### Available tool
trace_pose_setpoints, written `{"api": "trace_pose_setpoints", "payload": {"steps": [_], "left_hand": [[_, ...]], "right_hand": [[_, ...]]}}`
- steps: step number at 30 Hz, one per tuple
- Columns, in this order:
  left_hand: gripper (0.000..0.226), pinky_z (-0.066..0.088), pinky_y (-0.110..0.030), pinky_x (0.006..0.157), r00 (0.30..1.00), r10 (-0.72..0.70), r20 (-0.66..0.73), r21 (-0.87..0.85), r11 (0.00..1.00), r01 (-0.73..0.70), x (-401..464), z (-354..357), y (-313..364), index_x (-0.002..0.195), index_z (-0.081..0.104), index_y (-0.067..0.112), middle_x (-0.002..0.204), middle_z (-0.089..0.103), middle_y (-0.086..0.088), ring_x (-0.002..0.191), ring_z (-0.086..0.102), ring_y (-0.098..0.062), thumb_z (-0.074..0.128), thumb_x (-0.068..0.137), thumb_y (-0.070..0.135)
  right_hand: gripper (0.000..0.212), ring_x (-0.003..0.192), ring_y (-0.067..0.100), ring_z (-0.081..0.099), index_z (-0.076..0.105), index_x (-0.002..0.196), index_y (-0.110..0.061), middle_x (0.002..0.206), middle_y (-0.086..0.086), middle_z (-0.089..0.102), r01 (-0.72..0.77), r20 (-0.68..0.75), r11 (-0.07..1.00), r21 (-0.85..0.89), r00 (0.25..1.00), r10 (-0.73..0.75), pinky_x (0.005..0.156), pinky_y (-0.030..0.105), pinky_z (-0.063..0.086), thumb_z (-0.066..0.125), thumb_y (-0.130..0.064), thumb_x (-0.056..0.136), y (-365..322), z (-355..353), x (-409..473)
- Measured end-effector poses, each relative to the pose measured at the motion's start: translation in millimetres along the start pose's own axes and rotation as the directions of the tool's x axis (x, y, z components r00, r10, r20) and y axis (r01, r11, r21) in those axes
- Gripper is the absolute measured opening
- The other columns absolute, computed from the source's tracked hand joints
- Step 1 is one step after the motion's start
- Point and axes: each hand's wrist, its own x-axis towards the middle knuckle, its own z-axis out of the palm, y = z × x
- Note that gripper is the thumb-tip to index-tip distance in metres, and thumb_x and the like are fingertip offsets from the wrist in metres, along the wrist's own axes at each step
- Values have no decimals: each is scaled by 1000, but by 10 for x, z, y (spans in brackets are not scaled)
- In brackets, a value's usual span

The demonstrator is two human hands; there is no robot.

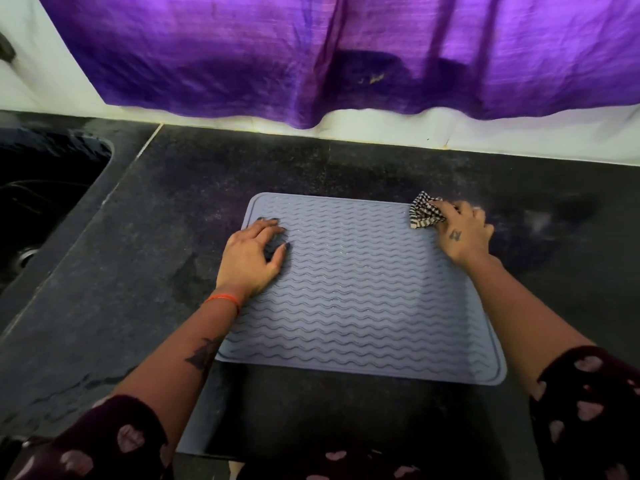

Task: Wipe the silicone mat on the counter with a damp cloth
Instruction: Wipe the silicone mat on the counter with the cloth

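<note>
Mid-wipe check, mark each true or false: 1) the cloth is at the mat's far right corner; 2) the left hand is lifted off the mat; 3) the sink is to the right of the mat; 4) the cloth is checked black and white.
1) True: the right hand holds the cloth at the mat's far right corner.
2) False: the left hand rests on the mat's left side.
3) False: the sink is to the left.
4) True.

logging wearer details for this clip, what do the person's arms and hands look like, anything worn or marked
Both arms wear dark maroon sleeves with pink heart shapes, pushed up. The left hand has dark nail polish, an orange thread bracelet and a dark forearm tattoo. The right hand carries a small dark tattoo.
</note>
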Motion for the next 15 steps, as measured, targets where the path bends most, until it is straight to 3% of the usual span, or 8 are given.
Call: {"api": "trace_pose_setpoints", "payload": {"steps": [5, 10, 15], "left_hand": [[49, 40, -41, 102, 1000, 2, 8, 2, 1000, -2, 5, -1, 2, 115, 63, 18, 129, 58, 1, 123, 50, -20, 41, 83, 49], [53, 39, -42, 104, 1000, 3, 15, 1, 1000, -3, 2, -2, 6, 117, 62, 18, 131, 57, -1, 125, 49, -21, 39, 83, 50], [54, 37, -40, 105, 1000, -8, 18, 18, 1000, 8, 5, 0, 2, 118, 61, 19, 131, 57, -1, 126, 48, -20, 37, 82, 51]], "right_hand": [[45, 123, 39, 33, 42, 134, -35, 138, 12, 37, -204, -52, 976, -74, 978, 201, 100, 56, 26, 48, -22, 91, 76, 57, -165], [42, 121, 38, 35, 47, 131, -34, 134, 14, 39, -226, 16, 974, -20, 974, 226, 100, 52, 31, 53, -25, 90, -4, -144, -112], [46, 111, 42, 40, 43, 135, -23, 129, 21, 42, -226, -122, 969, -101, 969, 213, 89, 51, 37, 49, -29, 90, 25, 53, -592]]}}
